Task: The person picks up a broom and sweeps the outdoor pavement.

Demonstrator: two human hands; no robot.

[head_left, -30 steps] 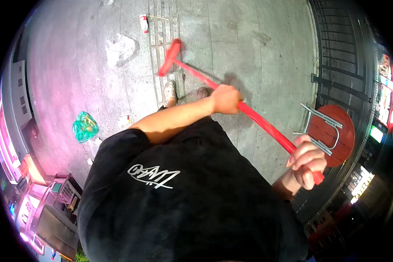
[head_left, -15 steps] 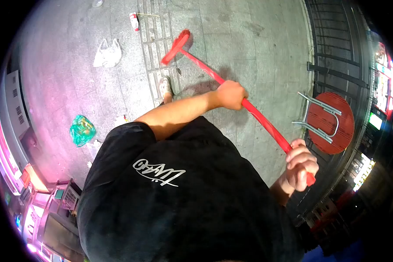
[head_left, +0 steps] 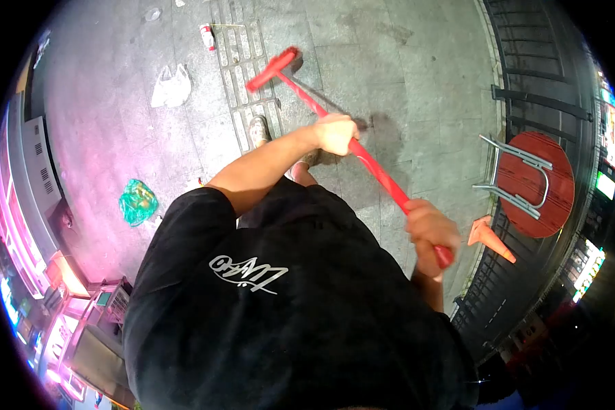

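Observation:
A red broom slants across the view, its bristled head on or just above the pavement ahead of my feet. Partway along the handle, my left hand is wrapped round it. My right hand, slightly blurred, is closed round the handle near its top end, which pokes out below the fist. A shoe of mine stands just short of the broom head. To the left of the head lies a white plastic bag; a red and white container rests farther ahead.
A green bag with stuff inside lies on the left. At right, a round red folding table leans beside dark railings, with an orange cone near it. A lit pink stall stands at lower left. Tactile paving runs ahead.
Both hands have shifted left with the broom handle, the right one also upward. The broom head has swung slightly left. My other foot and the orange cone have come into view.

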